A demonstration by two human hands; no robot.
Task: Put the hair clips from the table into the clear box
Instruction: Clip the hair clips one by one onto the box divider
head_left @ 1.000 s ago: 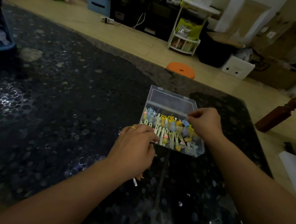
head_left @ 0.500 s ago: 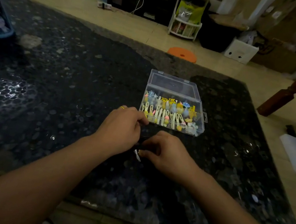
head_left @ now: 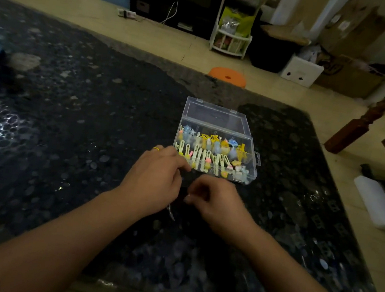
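my left hand [head_left: 155, 180] curls over a thin metal clip [head_left: 171, 213], my right hand [head_left: 216, 201] curls beside it, grip unclear, both just short of the open clear box [head_left: 219, 122] for a short drop.

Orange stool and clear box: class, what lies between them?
Head view: only dark speckled table and tan floor separate the orange stool from the clear box.

Your single head-worn camera looks forward and down, close over the dark surface [head_left: 73, 115], with the floor [head_left: 166, 42] and room clutter beyond.
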